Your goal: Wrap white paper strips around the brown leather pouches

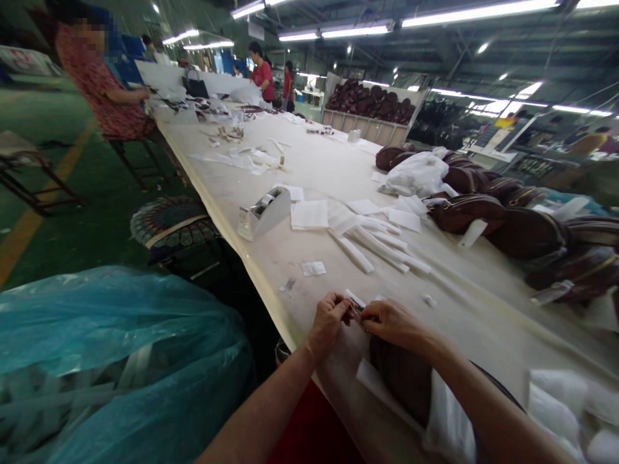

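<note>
Nearest you, a dark brown bag lies under your forearms at the table edge, partly wrapped in white paper. Your left hand and right hand meet just above the bag, fingertips pinched together on a small white paper strip and what seems to be a metal fitting of the bag; the fitting is too small to identify. Both wrists are bent inward, forearms converging from the near edge.

To do this step well, keep the strip taut between both pinches and the bag pressed flat beneath your wrists, so that the wrap sits snug.

Farther out lie folded paper strips, then a tape dispenser. Beyond, more brown bags are heaped to your right, and a seated person works at the far end.
</note>
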The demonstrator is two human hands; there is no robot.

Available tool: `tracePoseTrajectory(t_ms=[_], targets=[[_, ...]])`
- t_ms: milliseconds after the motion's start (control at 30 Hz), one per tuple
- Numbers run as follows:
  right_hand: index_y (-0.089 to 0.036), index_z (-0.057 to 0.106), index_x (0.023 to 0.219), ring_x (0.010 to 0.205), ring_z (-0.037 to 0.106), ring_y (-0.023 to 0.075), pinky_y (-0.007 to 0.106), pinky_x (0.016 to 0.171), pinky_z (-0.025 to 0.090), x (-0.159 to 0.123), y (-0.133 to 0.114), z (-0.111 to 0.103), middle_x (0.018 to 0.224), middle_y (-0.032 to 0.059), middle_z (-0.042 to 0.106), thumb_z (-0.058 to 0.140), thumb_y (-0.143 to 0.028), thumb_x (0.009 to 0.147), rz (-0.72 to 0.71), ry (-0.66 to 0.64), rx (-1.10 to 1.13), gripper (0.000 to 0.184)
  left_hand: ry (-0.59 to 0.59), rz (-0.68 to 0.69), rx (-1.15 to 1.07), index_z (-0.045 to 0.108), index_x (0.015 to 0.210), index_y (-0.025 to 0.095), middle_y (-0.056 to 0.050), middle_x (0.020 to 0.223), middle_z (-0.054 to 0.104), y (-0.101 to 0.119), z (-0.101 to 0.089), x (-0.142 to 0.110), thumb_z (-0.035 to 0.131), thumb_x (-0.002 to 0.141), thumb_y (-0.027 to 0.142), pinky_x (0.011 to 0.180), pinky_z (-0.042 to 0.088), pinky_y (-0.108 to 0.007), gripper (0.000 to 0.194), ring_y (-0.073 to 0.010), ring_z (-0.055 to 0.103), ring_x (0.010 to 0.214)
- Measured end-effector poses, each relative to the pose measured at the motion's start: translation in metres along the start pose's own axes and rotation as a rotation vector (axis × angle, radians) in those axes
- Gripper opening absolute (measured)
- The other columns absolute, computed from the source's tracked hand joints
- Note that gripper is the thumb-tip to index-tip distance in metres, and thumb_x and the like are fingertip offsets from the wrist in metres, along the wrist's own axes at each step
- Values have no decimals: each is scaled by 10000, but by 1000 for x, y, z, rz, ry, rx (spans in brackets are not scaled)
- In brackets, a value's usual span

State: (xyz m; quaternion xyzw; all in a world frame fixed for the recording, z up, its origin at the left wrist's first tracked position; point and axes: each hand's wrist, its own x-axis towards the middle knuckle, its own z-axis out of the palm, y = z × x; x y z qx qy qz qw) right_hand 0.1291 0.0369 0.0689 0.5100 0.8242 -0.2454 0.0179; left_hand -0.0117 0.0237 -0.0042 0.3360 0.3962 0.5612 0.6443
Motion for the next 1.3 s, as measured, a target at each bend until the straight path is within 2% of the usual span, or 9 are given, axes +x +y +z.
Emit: tracePoseTrajectory(t_ms=[433,533,600,700,767,833,900,1133,1300], targets=[[-156,707,776,634,552,128,215,613,379,0,10,3,684,16,655,462,-184,674,20,-19,77,267,0,14,17,532,730,125,-13,618,555,0,-2,-1,641,669,454,512,377,-211,352,-88,476,517],[-150,701,797,661,567,140,228,634,389,1,9,2,714,27,663,462,-191,683,64,-14,85,267,-20,18,24,548,876,125,-43,783,608,1,-3,-1,620,675,354,546,405,-213,313,-95,514,582],[-149,690,804,675,571,148,234,637,392,0,9,3,723,31,663,453,-195,690,65,6,98,268,-39,38,36,537,1042,140,-57,925,618,0,-3,-2,625,621,238,570,416,-212,442,-104,538,646],[-153,666,782,679,576,159,246,628,391,-2,11,9,709,28,656,436,-205,697,47,44,113,251,-144,53,130,515,1176,142,-4,760,601,-5,-2,-4,600,605,160,581,399,-213,577,-106,510,623],[-159,643,749,688,585,168,255,633,395,-1,17,16,708,31,654,424,-217,709,54,72,105,229,-211,68,251,574,1113,148,14,702,574,-11,-1,-3,602,656,190,608,396,-223,460,-108,500,625],[-169,624,737,715,597,179,264,649,404,3,24,23,726,39,655,418,-236,732,66,106,65,216,-211,126,328,667,868,141,-16,751,607,-17,0,0,580,685,191,689,412,-245,209,-137,542,729],[-184,619,762,744,606,182,266,676,411,6,29,29,750,37,657,413,-233,748,69,136,22,212,-181,167,369,677,745,146,-30,772,620,-20,1,2,567,701,217,709,416,-252,139,-150,556,768],[-219,603,781,732,624,183,262,665,403,2,28,37,780,31,660,381,-224,810,51,227,-114,224,-112,173,327,599,576,136,-19,635,553,-21,4,3,584,624,290,601,391,-251,162,-123,500,596],[-234,609,756,719,626,182,250,646,401,1,26,33,755,15,664,433,-203,763,42,200,-129,179,-193,-37,89,604,569,112,-3,508,504,-15,0,6,643,547,328,495,293,-241,220,-90,411,467]])
